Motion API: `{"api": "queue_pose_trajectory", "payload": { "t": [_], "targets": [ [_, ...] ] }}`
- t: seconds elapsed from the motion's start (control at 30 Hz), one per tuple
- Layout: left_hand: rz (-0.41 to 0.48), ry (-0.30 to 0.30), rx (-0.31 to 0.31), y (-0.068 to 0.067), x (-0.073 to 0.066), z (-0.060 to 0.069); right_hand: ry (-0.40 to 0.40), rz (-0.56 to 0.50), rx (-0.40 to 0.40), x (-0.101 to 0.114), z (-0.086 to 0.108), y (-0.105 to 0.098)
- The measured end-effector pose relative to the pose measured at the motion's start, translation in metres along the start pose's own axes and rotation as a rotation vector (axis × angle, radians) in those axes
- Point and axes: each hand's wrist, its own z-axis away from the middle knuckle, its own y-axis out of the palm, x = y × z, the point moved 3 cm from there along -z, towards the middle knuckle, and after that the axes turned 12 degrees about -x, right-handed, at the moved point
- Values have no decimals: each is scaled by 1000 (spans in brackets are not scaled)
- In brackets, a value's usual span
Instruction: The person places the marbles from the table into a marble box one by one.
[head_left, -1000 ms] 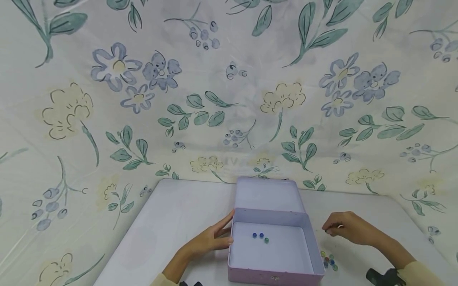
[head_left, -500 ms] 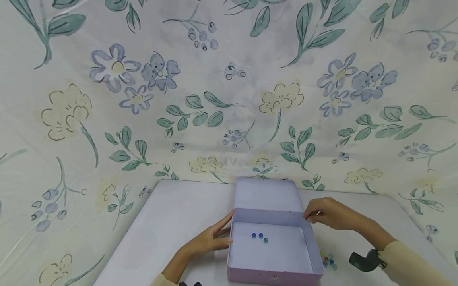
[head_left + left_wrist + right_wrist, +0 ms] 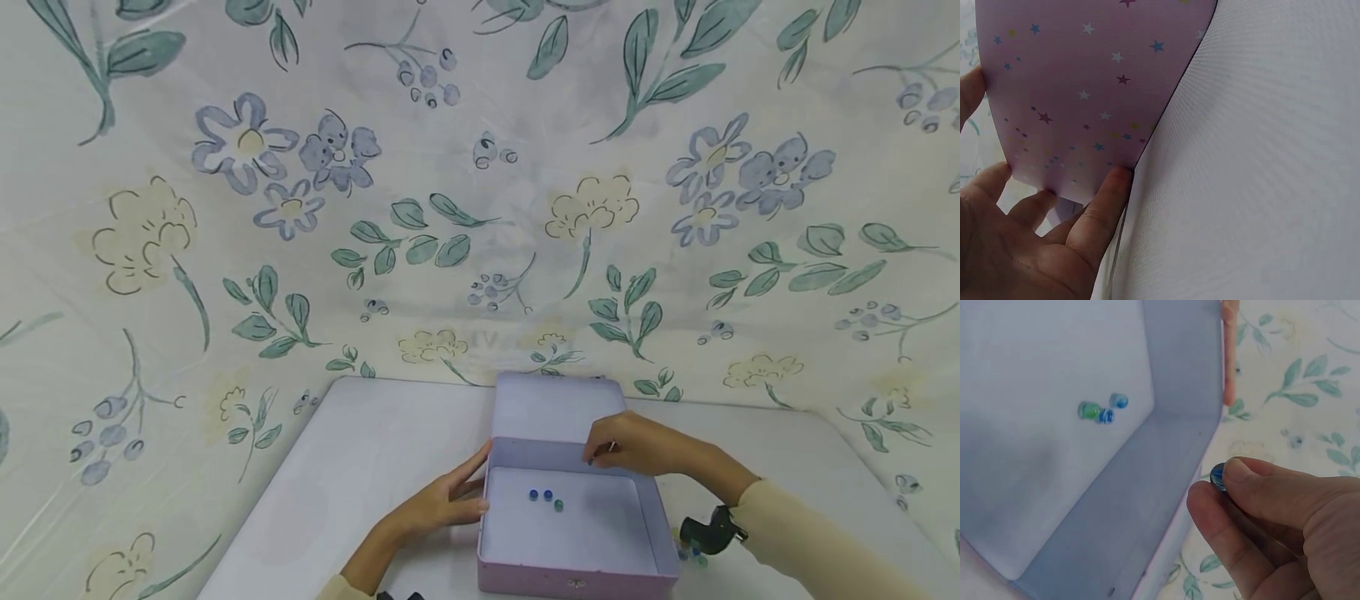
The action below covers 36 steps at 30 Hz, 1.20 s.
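Note:
A pink-lilac hinged box (image 3: 576,577) stands on the table with its lid (image 3: 558,407) tipped back; stars cover its outer side (image 3: 1085,94) in the left wrist view. On its floor lie two blue marbles (image 3: 533,495) and a green marble (image 3: 558,505). My left hand (image 3: 438,504) rests its fingertips against the box's left side. Over the rear right part of the box is my right hand (image 3: 637,442). Between thumb and finger it pinches a blue marble (image 3: 1218,477), seen plainly in the right wrist view.
Several loose marbles (image 3: 699,553) lie on the white table (image 3: 360,450) right of the box, partly hidden by the right wrist's black camera mount (image 3: 708,532). A flower-patterned cloth (image 3: 480,208) hangs behind the table.
My right hand has moved left from beside the box, across its right wall, to above its inside, carrying the pinched marble. The left hand and the three marbles in the box stay put.

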Motion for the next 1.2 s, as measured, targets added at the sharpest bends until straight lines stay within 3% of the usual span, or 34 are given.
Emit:
{"api": "queue_pose_trajectory", "payload": {
  "t": [0.47, 0.83, 1.2],
  "targets": [
    [6, 5, 4, -1, -1, 0, -32, 7, 92, 5, -28, 40],
    [1, -18, -12, -1, 1, 1, -8, 79, 104, -4, -35, 59],
    [-2, -26, -14, 0, 0, 0, 66, 126, 123, -20, -31, 75]
  ]
}}
